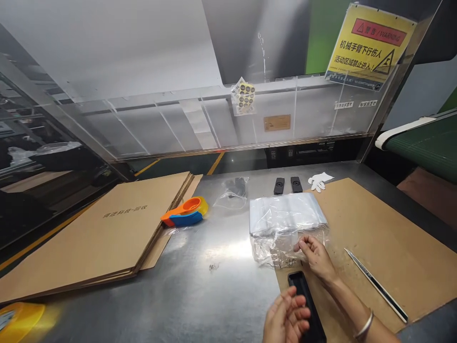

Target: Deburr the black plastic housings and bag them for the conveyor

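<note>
My right hand [317, 259] is at the near edge of a stack of clear plastic bags [287, 214], thumb and forefinger pinched together. Whatever sits between those fingertips, if anything, is too thin to make out against the crinkled plastic. Closer to me, my left hand [285, 317] is half curled with its fingers apart and nothing visible in it. It covers part of a long black tray-like case [303, 286], which lies on a cardboard sheet [385, 238] below my right hand.
A craft knife [376, 286] lies on the right. Behind the bags are two small black devices [287, 186] and a white glove [320, 182]. Left are an orange-and-blue tape dispenser [187, 212], flattened cardboard boxes [107, 228], a bagged dark item [233, 190] and a yellow tape roll [26, 319].
</note>
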`<state>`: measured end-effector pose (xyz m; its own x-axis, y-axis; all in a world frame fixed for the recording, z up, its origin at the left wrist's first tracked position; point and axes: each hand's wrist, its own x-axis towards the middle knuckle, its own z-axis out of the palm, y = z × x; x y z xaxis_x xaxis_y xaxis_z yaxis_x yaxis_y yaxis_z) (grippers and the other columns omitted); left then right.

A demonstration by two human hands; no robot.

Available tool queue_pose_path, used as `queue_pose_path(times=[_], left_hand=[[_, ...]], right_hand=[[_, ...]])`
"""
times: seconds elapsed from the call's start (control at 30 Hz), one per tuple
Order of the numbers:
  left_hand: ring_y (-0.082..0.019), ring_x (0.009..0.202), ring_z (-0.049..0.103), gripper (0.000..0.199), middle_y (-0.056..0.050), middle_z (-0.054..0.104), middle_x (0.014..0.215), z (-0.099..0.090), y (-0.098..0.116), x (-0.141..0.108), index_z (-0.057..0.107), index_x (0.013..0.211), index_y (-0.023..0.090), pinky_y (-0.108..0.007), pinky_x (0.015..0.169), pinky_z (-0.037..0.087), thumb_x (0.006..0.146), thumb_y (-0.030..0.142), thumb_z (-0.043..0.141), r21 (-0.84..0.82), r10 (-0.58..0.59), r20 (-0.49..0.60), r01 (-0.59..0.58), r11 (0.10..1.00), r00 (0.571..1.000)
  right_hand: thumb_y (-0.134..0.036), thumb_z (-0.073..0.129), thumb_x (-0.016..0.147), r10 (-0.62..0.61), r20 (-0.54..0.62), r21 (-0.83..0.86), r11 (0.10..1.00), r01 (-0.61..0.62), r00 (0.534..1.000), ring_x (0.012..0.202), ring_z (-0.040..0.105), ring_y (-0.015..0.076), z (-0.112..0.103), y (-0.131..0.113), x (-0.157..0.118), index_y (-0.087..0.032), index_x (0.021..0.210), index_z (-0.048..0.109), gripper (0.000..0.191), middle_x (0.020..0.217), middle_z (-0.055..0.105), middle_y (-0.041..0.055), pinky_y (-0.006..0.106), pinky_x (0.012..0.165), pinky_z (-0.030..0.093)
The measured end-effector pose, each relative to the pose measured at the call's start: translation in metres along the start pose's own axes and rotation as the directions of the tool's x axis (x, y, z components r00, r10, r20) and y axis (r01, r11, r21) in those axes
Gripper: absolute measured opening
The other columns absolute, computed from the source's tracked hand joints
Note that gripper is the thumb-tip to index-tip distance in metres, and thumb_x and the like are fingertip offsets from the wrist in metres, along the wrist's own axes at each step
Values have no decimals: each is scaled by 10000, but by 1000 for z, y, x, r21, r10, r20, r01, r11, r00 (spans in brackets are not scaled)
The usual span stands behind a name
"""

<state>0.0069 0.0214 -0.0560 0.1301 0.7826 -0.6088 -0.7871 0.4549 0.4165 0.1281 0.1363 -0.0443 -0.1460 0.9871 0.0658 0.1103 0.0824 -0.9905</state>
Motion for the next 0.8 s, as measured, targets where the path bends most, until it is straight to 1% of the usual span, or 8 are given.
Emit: queue_pose_path(times=[0.1,0.23,0.3,0.43,0.57,0.63,0.7,0.8], left_hand=[[-185,731,650,210,-147,673,882,22,15,2,603,905,79,-254,633,489,750,213,653,-46,123,-104,-128,991,987],[-209,768,632,379,-145,662,884,39,23,-10,628,923,62,-312,707,494,787,414,595,-122,79,189,-56,991,979],[-187,712,619,334,-107,659,824,38,22,-14,642,878,73,-314,702,490,755,384,642,-108,86,253,-60,992,964],[-186,806,612,242,-81,651,912,27,19,-20,622,922,127,-305,750,467,708,209,699,51,215,128,-223,973,968],[-251,1191,435,548,-84,467,1325,15,34,-28,497,1211,247,-357,974,327,703,257,702,360,446,145,-467,808,883],[-261,1270,335,563,-84,450,1349,12,41,-33,489,1243,243,-369,1042,219,719,322,677,457,498,242,-550,699,833],[-274,1251,362,601,-107,509,1292,11,43,-36,464,1280,220,-387,1050,197,730,363,659,499,383,377,-534,683,843],[-244,1020,548,562,-111,617,1108,13,34,-38,523,1231,187,-337,912,372,719,358,680,568,106,515,-431,701,851]], right_hand=[[-557,484,823,63,80,203,976,-78,995,587,488,104,2,-17,-29,-208,780,419,358,605,462,-56,252,635,433],[-551,547,788,168,292,358,894,-270,942,407,385,70,4,-36,-59,-221,801,407,358,491,344,-105,181,393,376],[-556,590,751,199,378,386,854,-350,904,347,358,58,2,-41,-65,-218,785,412,383,456,340,-115,148,311,298],[-533,589,768,240,452,399,807,-435,859,265,209,3,-5,-47,-67,-209,798,418,368,435,370,-132,118,268,154],[-450,657,739,282,531,333,797,-504,799,314,185,1,-9,-51,-71,-179,759,468,331,461,368,-121,121,274,121],[-418,678,723,289,552,298,807,-510,782,334,214,10,-8,-52,-74,-168,735,494,311,470,372,-110,130,282,136],[-398,685,720,281,552,273,829,-488,785,356,254,16,-5,-52,-77,-156,713,516,295,482,397,-95,136,307,162],[-397,699,709,264,505,252,865,-433,822,407,324,25,0,-51,-79,-140,688,533,307,503,442,-71,142,363,206]])
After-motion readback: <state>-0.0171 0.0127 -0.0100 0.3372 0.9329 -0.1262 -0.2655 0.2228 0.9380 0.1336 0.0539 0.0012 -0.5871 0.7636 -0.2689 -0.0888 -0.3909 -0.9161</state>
